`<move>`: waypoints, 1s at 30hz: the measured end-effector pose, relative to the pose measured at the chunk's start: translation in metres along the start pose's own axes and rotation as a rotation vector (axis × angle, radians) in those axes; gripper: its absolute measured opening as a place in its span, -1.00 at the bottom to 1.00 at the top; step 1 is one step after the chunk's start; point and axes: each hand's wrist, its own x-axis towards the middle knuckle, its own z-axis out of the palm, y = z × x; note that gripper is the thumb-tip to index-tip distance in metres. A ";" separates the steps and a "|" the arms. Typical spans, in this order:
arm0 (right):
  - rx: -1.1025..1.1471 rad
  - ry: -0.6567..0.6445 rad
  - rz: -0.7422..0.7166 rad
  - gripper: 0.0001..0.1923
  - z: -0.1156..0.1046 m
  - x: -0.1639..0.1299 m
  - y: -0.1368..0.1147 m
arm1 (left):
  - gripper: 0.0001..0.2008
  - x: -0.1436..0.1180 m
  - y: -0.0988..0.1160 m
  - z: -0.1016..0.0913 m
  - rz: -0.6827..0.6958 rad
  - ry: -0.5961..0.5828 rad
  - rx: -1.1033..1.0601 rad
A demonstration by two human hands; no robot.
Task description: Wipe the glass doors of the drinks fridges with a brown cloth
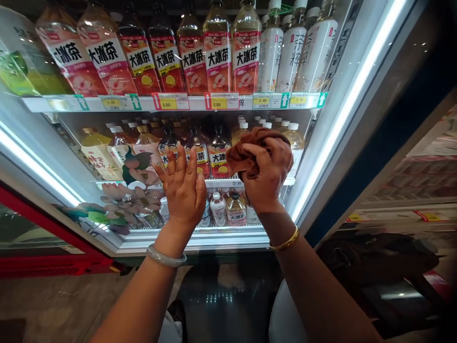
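Clutching a bunched brown cloth [246, 152] at frame centre, the right hand [267, 174] is fisted around it, cloth bulging up-left of the knuckles, while the left hand [183, 188] just beside it is open, fingers spread, before the cooler shelf [200, 102] of iced tea bottles [218, 57].

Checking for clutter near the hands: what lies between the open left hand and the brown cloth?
In the head view, only a dark iced-tea bottle on the middle shelf shows in the gap between the left hand and the brown cloth bunched in the right hand.
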 end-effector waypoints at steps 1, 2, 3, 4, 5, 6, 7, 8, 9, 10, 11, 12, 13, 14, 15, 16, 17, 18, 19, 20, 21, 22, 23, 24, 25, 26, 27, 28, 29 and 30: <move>-0.009 0.018 0.013 -0.78 0.002 0.000 -0.004 | -0.40 0.000 -0.001 -0.002 -0.002 -0.001 0.004; -0.011 0.017 0.000 -0.78 0.006 -0.004 -0.010 | -0.41 -0.001 -0.002 -0.004 -0.006 -0.004 0.008; -0.006 -0.006 -0.037 -0.77 0.010 -0.012 -0.018 | -0.41 -0.001 -0.002 -0.005 -0.011 -0.005 0.010; 0.005 -0.042 -0.096 -0.77 0.014 -0.022 -0.027 | -0.41 -0.001 -0.003 -0.007 -0.017 -0.006 0.011; 0.018 -0.092 -0.166 -0.78 0.019 -0.033 -0.037 | -0.41 0.000 -0.004 -0.008 -0.023 -0.008 0.011; 0.032 -0.151 -0.239 -0.79 0.023 -0.043 -0.046 | -0.40 0.000 -0.005 -0.009 -0.029 -0.007 0.011; 0.043 -0.205 -0.301 -0.80 0.027 -0.051 -0.053 | -0.40 0.001 -0.007 -0.011 -0.033 -0.001 0.012; 0.054 -0.249 -0.349 -0.81 0.029 -0.056 -0.058 | -0.40 0.002 -0.009 -0.012 -0.037 0.008 0.014; 0.066 -0.276 -0.375 -0.81 0.031 -0.058 -0.061 | -0.40 0.003 -0.011 -0.013 -0.042 0.017 0.018; 0.077 -0.282 -0.374 -0.82 0.031 -0.055 -0.060 | -0.40 0.003 -0.013 -0.014 -0.048 0.027 0.023; 0.088 -0.264 -0.347 -0.82 0.030 -0.050 -0.058 | -0.40 0.004 -0.016 -0.015 -0.053 0.035 0.028; 0.094 -0.222 -0.304 -0.82 0.028 -0.042 -0.053 | -0.40 0.004 -0.018 -0.016 -0.059 0.039 0.032; 0.093 -0.165 -0.250 -0.83 0.026 -0.033 -0.048 | -0.40 0.004 -0.020 -0.017 -0.066 0.037 0.039; 0.086 -0.101 -0.192 -0.82 0.025 -0.024 -0.043 | -0.40 0.004 -0.022 -0.018 -0.069 0.035 0.047; 0.074 -0.045 -0.139 -0.82 0.024 -0.018 -0.039 | -0.40 0.003 -0.023 -0.018 -0.068 0.032 0.057; 0.063 -0.007 -0.106 -0.81 0.025 -0.014 -0.037 | -0.40 0.003 -0.024 -0.018 -0.062 0.030 0.067; 0.059 0.011 -0.096 -0.80 0.026 -0.014 -0.038 | -0.40 0.003 -0.025 -0.017 -0.056 0.029 0.078; 0.062 0.008 -0.105 -0.79 0.028 -0.018 -0.041 | -0.40 0.002 -0.025 -0.017 -0.053 0.028 0.089; 0.071 -0.019 -0.132 -0.79 0.030 -0.025 -0.046 | -0.40 0.002 -0.025 -0.016 -0.050 0.026 0.096; 0.087 -0.065 -0.172 -0.78 0.033 -0.034 -0.053 | -0.41 0.002 -0.026 -0.016 -0.049 0.023 0.097; 0.107 -0.122 -0.216 -0.77 0.036 -0.044 -0.060 | -0.41 0.002 -0.027 -0.016 -0.054 0.021 0.093; 0.127 -0.179 -0.258 -0.76 0.038 -0.053 -0.068 | -0.41 0.002 -0.029 -0.016 -0.063 0.023 0.086; 0.144 -0.229 -0.292 -0.75 0.040 -0.059 -0.073 | -0.41 0.002 -0.031 -0.016 -0.075 0.026 0.080; 0.160 -0.268 -0.316 -0.75 0.041 -0.062 -0.077 | -0.41 0.002 -0.033 -0.017 -0.088 0.032 0.076; 0.175 -0.280 -0.327 -0.76 0.041 -0.061 -0.078 | -0.41 0.002 -0.036 -0.018 -0.102 0.039 0.079; 0.188 -0.258 -0.319 -0.77 0.041 -0.056 -0.077 | -0.41 0.002 -0.038 -0.019 -0.112 0.044 0.087; 0.193 -0.209 -0.292 -0.79 0.040 -0.048 -0.073 | -0.40 0.002 -0.040 -0.020 -0.113 0.046 0.098; 0.189 -0.138 -0.248 -0.80 0.038 -0.037 -0.067 | -0.40 0.002 -0.042 -0.020 -0.106 0.046 0.106; 0.174 -0.057 -0.195 -0.81 0.037 -0.026 -0.061 | -0.40 0.001 -0.043 -0.021 -0.094 0.043 0.112; 0.150 0.020 -0.143 -0.81 0.036 -0.017 -0.055 | -0.40 0.001 -0.044 -0.022 -0.081 0.041 0.114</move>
